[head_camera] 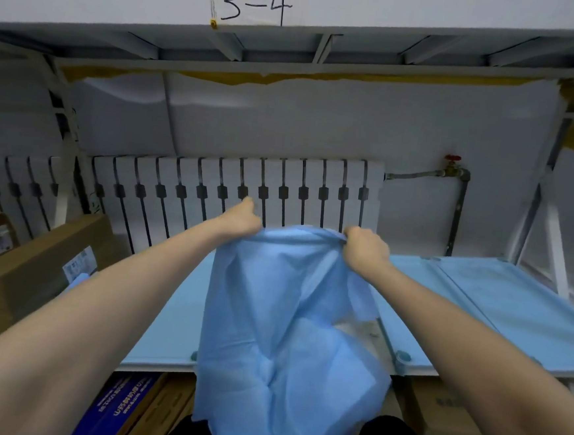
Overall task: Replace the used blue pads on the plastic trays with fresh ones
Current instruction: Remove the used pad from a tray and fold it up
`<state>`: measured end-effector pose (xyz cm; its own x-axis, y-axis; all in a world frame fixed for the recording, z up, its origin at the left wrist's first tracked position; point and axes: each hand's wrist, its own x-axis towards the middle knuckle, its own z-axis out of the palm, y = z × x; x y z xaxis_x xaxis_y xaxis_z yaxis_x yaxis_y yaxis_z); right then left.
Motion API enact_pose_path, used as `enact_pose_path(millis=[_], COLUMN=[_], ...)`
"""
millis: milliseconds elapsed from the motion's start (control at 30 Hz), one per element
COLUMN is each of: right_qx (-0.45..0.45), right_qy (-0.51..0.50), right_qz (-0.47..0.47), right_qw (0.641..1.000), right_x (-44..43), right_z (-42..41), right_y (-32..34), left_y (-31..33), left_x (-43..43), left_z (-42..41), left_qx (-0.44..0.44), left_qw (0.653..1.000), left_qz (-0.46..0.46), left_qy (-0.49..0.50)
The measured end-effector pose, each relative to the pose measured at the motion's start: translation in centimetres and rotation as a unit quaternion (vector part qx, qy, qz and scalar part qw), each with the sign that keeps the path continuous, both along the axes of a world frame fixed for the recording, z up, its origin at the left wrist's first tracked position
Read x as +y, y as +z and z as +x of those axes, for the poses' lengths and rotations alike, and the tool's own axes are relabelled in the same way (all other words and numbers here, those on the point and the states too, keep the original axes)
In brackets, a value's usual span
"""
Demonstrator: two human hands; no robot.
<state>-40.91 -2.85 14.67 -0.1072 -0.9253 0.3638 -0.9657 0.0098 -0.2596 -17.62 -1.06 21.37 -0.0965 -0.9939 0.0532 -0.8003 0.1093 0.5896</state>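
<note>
A large crumpled blue pad [279,337] hangs in front of me, draped down past the shelf's front edge. My left hand [241,217] grips its top edge on the left, and my right hand [365,247] grips the bunched top edge on the right. Both hands are held out over the back of the middle plastic tray [167,317]. Another tray on the right [498,313] lies flat under a smooth blue pad. Between the two trays, below my right hand, a bare pale strip of surface [355,329] shows.
A brown cardboard box [30,272] stands at the shelf's left end. A white radiator [239,193] and a pipe with a red valve [453,165] run along the back wall. The upper shelf [294,15] marked "3-4" hangs overhead. Boxes [119,410] sit under the shelf.
</note>
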Motion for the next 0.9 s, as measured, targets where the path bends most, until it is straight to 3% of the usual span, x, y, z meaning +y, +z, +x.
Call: enact_pose_path(millis=[67, 100, 200, 300, 367, 433, 500, 567, 633, 700, 767, 900], right_qx=[0.003, -0.007, -0.051, 0.0, 0.067, 0.108, 0.116, 0.053, -0.068, -0.152, -0.174, -0.153], right_qy=[-0.01, -0.004, 0.065, 0.135, 0.141, 0.123, 0.095, 0.057, 0.036, 0.046, 0.092, 0.207], right_qz=[-0.005, -0.004, 0.042, 0.194, 0.288, 0.311, 0.265, 0.204, 0.147, 0.058, -0.028, -0.203], right_qw=[1.0, 1.0, 0.996, 0.972, 0.945, 0.936, 0.953, 0.976, 0.986, 0.986, 0.98, 0.945], right_x=[-0.3, -0.4, -1.3, -2.4, -2.9, -3.7, -5.2, -6.9, -9.0, -10.7, -11.7, -12.0], right_z=[0.0, -0.2, -0.8, -1.2, -1.3, -1.1, -0.6, -0.1, 0.2, 0.3, 0.5, 0.4], right_y=[0.3, 0.5, 0.5, -0.7, -1.6, -2.5, -3.2, -3.4, -2.9, -1.3, 0.9, 5.0], left_y=[-0.4, -0.4, -1.1, -3.2, -4.5, -5.9, -7.1, -7.4, -7.1, -6.0, -4.5, -1.1], left_x=[0.1, 0.3, 0.0, -2.1, -3.1, -4.2, -5.7, -7.6, -10.0, -12.1, -13.3, -12.6], left_z=[0.1, 0.2, 0.4, 0.8, 0.9, 1.2, 1.2, 1.0, 0.4, -0.1, -0.4, -1.2], left_qx=[0.054, 0.035, -0.137, -0.277, -0.317, -0.325, -0.295, -0.211, 0.022, 0.241, 0.277, 0.237], left_qw=[0.993, 0.988, 0.965, 0.94, 0.933, 0.936, 0.95, 0.968, 0.982, 0.953, 0.937, 0.894], left_qz=[0.094, 0.136, 0.214, 0.191, 0.166, 0.136, 0.091, 0.068, 0.076, 0.006, -0.132, -0.368], left_qy=[-0.042, -0.059, -0.063, -0.047, -0.027, 0.0, 0.054, 0.121, 0.172, 0.184, 0.164, 0.098])
